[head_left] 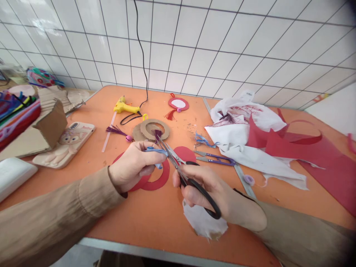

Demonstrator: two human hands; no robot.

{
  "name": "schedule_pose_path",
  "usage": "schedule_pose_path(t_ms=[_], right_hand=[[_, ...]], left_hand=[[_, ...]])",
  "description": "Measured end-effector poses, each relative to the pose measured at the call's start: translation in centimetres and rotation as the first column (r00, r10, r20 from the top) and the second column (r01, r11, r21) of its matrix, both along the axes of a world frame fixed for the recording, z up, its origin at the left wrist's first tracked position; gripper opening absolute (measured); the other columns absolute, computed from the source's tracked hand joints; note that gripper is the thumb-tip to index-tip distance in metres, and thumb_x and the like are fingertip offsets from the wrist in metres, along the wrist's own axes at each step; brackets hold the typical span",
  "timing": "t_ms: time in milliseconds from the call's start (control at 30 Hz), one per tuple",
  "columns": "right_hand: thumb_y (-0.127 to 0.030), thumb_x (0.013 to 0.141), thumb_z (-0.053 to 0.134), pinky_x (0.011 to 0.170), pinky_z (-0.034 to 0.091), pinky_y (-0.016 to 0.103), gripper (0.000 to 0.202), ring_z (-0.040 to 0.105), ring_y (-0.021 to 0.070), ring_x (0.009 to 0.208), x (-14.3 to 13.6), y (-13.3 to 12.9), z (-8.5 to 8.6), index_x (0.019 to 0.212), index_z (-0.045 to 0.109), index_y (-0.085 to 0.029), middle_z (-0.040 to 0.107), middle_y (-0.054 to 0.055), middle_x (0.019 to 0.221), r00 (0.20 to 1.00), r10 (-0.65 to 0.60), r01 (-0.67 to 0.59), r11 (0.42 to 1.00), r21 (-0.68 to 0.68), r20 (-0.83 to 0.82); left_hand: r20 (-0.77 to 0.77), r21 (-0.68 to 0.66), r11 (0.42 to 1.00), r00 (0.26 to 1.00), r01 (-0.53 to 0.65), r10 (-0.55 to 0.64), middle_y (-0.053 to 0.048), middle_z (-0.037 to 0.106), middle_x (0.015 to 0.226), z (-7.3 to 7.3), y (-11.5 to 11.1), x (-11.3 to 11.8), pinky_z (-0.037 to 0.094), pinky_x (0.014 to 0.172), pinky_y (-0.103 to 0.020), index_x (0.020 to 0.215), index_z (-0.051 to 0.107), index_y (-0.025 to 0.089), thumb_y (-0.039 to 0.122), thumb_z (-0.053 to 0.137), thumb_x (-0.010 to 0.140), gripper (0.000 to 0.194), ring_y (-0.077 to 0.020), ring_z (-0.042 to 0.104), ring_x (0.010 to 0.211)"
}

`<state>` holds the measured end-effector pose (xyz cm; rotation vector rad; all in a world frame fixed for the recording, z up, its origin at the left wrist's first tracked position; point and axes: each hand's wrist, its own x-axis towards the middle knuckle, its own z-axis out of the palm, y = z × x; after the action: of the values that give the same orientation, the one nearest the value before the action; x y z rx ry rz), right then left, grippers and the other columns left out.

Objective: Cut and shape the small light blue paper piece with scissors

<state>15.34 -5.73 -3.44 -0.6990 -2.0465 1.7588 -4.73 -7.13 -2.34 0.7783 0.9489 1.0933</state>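
My left hand (136, 161) pinches a small bunch of blue ribbon (157, 150) above the middle of the table. My right hand (205, 185) grips a pair of black-handled scissors (178, 167), with the blades apart and reaching up to the ribbon's end. Under my hands lie red rings (158, 181) and a red disc (185, 154). Just beyond is a cardboard ring (147, 126) with a dark purple tuft (157, 134) at its centre. A piece of white cloth (204, 218) lies below my right hand, partly covered by it.
A yellow glue gun (125, 106) with a black cord lies at the back left. Purple-handled thread snips (217, 159), white fabric (250, 159) and red felt (306, 148) spread at the right. A phone (65, 144) and cut cardboard (36, 129) are at the left.
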Motion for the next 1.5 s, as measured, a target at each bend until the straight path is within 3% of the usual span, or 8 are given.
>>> schedule_pose_path(t_ms=[233,567,867,1300,1500], right_hand=[[-0.069,0.084,0.059,0.05,0.032,0.024,0.053,0.042,0.01,0.055,-0.02,-0.09,0.22,0.083,0.051,-0.017,0.048,-0.003,0.063,1.0,-0.008,0.008,1.0,-0.004,0.014],[-0.065,0.086,0.06,0.05,0.027,0.023,0.05,0.037,0.0089,0.055,-0.12,-0.37,-0.22,0.087,0.051,-0.016,0.044,-0.004,0.063,0.999,-0.024,0.023,1.0,-0.019,-0.029],[-0.067,0.086,0.058,0.051,0.029,0.023,0.051,0.039,0.0089,0.055,-0.07,-0.47,-0.31,0.086,0.051,-0.016,0.045,-0.004,0.064,0.999,-0.025,0.025,0.999,-0.024,-0.026],[-0.069,0.087,0.055,0.05,0.029,0.024,0.053,0.04,0.0084,0.052,0.09,-0.02,0.1,0.079,0.05,-0.017,0.045,-0.004,0.06,1.0,-0.008,0.008,0.999,0.046,-0.006],[-0.07,0.086,0.054,0.049,0.029,0.024,0.054,0.039,0.0086,0.052,-0.06,0.02,0.44,0.079,0.05,-0.017,0.045,-0.004,0.059,1.0,0.004,-0.005,0.999,0.044,0.018]], left_hand=[[-0.016,-0.021,1.0,1.0,-0.012,0.012,0.006,0.049,0.043,-0.2,-0.26,0.31,0.013,0.033,-0.015,0.055,0.06,0.012,0.018,0.077,0.061,0.019,0.0015,0.027,0.03],[0.022,-0.045,0.997,0.998,-0.065,0.066,0.006,0.047,0.042,-0.31,-0.51,0.7,0.013,0.034,-0.014,0.055,0.06,0.012,0.021,0.082,0.056,0.023,0.0014,0.027,0.03],[0.032,-0.023,0.999,0.999,-0.033,0.033,0.002,0.056,0.047,-0.41,-0.37,0.45,0.013,0.033,-0.014,0.056,0.062,0.011,0.019,0.08,0.06,0.02,0.002,0.028,0.03],[0.053,0.015,0.999,0.998,0.036,-0.037,0.008,0.043,0.037,-0.24,-0.2,0.02,0.011,0.033,-0.015,0.055,0.064,0.012,0.015,0.077,0.063,0.016,0.0011,0.024,0.03],[0.033,0.011,1.0,0.999,0.026,-0.026,0.006,0.051,0.043,-0.38,-0.11,-0.04,0.011,0.032,-0.016,0.058,0.066,0.012,0.016,0.076,0.062,0.012,0.0012,0.025,0.03]])
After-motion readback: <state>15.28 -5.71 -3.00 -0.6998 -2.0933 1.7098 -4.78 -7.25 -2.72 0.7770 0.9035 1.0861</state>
